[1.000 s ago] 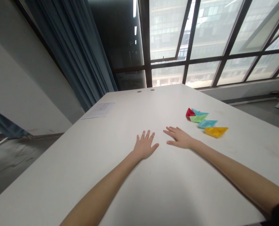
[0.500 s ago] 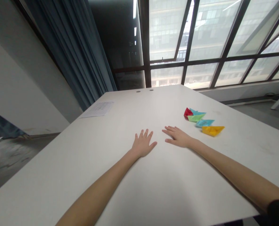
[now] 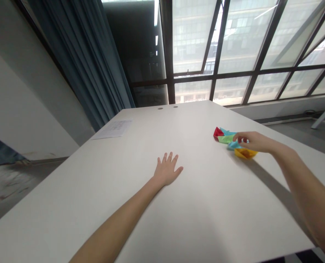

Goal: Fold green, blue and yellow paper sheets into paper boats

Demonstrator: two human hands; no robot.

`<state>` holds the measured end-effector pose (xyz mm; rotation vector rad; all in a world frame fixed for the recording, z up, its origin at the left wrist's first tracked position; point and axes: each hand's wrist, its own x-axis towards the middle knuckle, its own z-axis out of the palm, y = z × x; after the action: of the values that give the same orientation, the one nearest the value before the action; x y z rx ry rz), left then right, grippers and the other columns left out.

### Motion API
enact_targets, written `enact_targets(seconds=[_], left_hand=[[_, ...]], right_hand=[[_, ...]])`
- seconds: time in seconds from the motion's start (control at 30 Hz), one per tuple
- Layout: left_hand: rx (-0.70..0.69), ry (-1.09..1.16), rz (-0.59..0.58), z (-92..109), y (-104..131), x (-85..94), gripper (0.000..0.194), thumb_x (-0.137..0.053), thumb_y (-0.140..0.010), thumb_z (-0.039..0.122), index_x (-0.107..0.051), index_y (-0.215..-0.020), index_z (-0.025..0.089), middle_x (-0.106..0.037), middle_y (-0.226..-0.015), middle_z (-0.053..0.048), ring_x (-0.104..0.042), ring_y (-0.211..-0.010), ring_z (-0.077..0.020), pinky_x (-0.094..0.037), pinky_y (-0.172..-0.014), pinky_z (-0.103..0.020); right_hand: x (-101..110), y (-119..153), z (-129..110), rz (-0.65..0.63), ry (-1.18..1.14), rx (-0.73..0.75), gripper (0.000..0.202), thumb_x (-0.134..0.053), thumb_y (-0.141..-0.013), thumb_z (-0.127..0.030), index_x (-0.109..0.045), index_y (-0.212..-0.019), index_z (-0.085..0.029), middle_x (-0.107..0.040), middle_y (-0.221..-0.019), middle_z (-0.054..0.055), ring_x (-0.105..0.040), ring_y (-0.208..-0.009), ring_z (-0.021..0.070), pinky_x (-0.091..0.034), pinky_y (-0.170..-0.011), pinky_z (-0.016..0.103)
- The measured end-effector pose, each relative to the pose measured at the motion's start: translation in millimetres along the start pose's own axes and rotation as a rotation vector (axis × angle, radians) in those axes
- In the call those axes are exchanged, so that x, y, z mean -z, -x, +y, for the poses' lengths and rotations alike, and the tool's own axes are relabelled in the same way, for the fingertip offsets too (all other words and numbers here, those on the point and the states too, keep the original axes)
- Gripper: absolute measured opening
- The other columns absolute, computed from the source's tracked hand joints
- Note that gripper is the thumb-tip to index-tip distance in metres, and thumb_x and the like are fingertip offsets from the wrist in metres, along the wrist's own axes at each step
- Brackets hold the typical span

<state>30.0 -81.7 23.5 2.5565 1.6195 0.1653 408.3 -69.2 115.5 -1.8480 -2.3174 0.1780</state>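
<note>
My left hand (image 3: 166,171) lies flat on the white table (image 3: 179,215) with its fingers spread and nothing in it. My right hand (image 3: 252,140) is raised over a group of folded paper boats, its fingers bent downward and apart. Below it is a yellow paper boat (image 3: 244,153), partly covered by the hand. Close to the fingertips is a blue paper boat (image 3: 233,145), also partly hidden. Just left of the fingers sits a green paper boat (image 3: 225,139), beside a red one (image 3: 217,134) and a second blue one (image 3: 227,132).
A printed sheet of paper (image 3: 114,128) lies near the table's far left edge. Two round holes show at the far end of the table. Beyond stand a blue curtain (image 3: 96,73) and large windows (image 3: 195,40).
My right hand has lifted off the table and moved right, over the paper boats. My left hand has stayed in place.
</note>
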Motion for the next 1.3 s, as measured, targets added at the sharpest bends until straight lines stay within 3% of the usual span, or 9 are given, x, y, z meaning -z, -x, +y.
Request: enact_targets(seconds=[0.2, 0.47, 0.53, 0.67, 0.77, 0.9, 1.07, 1.17, 1.3], left_hand=[[0.007, -0.021, 0.012, 2.4, 2.2, 2.1, 0.066, -0.018, -0.083, 0.059, -0.025, -0.137, 0.021, -0.019, -0.144, -0.012, -0.013, -0.132, -0.0333, -0.015, -0.101, -0.056], [0.015, -0.017, 0.017, 1.3, -0.2, 1.7, 0.064, -0.021, -0.083, 0.059, -0.028, -0.135, 0.022, -0.021, -0.144, -0.011, -0.015, -0.132, -0.0326, -0.017, -0.101, -0.056], [0.009, 0.000, 0.036, 1.7, 0.1, 2.9, 0.061, -0.026, -0.083, 0.056, -0.032, -0.133, 0.021, -0.025, -0.143, -0.012, -0.018, -0.131, -0.0323, -0.017, -0.101, -0.055], [-0.080, 0.164, 0.134, 7.3, 2.5, 6.3, 0.047, -0.039, -0.083, 0.045, -0.041, -0.124, 0.022, -0.041, -0.133, -0.010, -0.028, -0.127, -0.0261, -0.015, -0.105, -0.050], [-0.175, 0.524, 0.227, 16.0, 3.6, 6.4, 0.052, -0.050, -0.079, 0.039, -0.039, -0.125, 0.018, -0.044, -0.129, -0.012, -0.036, -0.122, -0.0234, -0.024, -0.103, -0.043], [-0.155, 1.066, 0.193, 24.7, 1.0, 2.6, 0.073, -0.061, -0.072, 0.038, -0.023, -0.132, 0.022, -0.037, -0.132, -0.015, -0.040, -0.118, -0.0242, -0.034, -0.095, -0.042], [-0.160, 1.452, 0.151, 21.0, -6.3, -3.9, 0.060, -0.065, -0.069, 0.038, -0.037, -0.119, 0.021, -0.050, -0.113, -0.010, -0.056, -0.091, -0.0176, -0.044, -0.076, -0.029], [-0.156, 1.520, 0.163, 18.7, -7.6, -5.0, 0.046, -0.065, -0.069, 0.039, -0.045, -0.104, 0.018, -0.056, -0.093, -0.004, -0.055, -0.077, -0.0129, -0.043, -0.067, -0.024], [-0.112, 1.508, 0.240, 19.8, -6.0, -2.7, 0.044, -0.066, -0.067, 0.038, -0.045, -0.100, 0.018, -0.055, -0.091, -0.003, -0.053, -0.075, -0.0118, -0.041, -0.063, -0.022]], right_hand=[[-8.7, 2.7, 28.1, -0.097, 0.067, -0.124, 0.024, -0.051, -0.065, -0.014, -0.063, -0.085, -0.015, -0.064, -0.086, 0.011, -0.058, -0.070, 0.0180, -0.041, -0.063, 0.027], [-28.5, -8.3, 40.2, -0.273, 0.098, -0.247, 0.011, -0.056, -0.061, -0.017, -0.064, -0.068, -0.018, -0.066, -0.075, 0.006, -0.060, -0.068, 0.0198, -0.043, -0.062, 0.029], [-25.7, -8.7, 27.6, -0.241, 0.065, -0.205, 0.010, -0.056, -0.062, -0.019, -0.064, -0.069, -0.018, -0.066, -0.074, 0.005, -0.059, -0.067, 0.0193, -0.042, -0.061, 0.028], [-28.0, -11.2, -29.0, -0.025, -0.205, 0.115, 0.018, -0.052, -0.072, -0.032, -0.060, -0.081, -0.019, -0.064, -0.079, 0.004, -0.058, -0.071, 0.0169, -0.042, -0.064, 0.028], [-45.7, -17.6, -78.5, 0.057, -0.450, 0.263, 0.027, -0.049, -0.076, -0.040, -0.058, -0.086, -0.017, -0.062, -0.076, 0.005, -0.056, -0.068, 0.0157, -0.043, -0.061, 0.028], [-72.9, -31.2, -124.2, 0.000, -0.723, 0.335, 0.026, -0.053, -0.074, -0.038, -0.057, -0.082, -0.015, -0.060, -0.071, 0.003, -0.055, -0.065, 0.0135, -0.046, -0.063, 0.029], [-86.5, -45.4, -159.3, -0.062, -0.807, 0.393, 0.020, -0.055, -0.072, -0.029, -0.057, -0.086, -0.015, -0.062, -0.075, 0.003, -0.057, -0.067, 0.0122, -0.047, -0.066, 0.027], [-88.5, -48.0, -173.3, 0.005, -0.691, 0.398, 0.015, -0.057, -0.069, -0.023, -0.060, -0.082, -0.016, -0.063, -0.073, 0.002, -0.057, -0.063, 0.0116, -0.047, -0.063, 0.026], [-86.9, -44.7, -179.4, 0.069, -0.651, 0.403, 0.014, -0.055, -0.073, -0.023, -0.062, -0.083, -0.017, -0.067, -0.077, 0.002, -0.060, -0.066, 0.0116, -0.048, -0.067, 0.026]])
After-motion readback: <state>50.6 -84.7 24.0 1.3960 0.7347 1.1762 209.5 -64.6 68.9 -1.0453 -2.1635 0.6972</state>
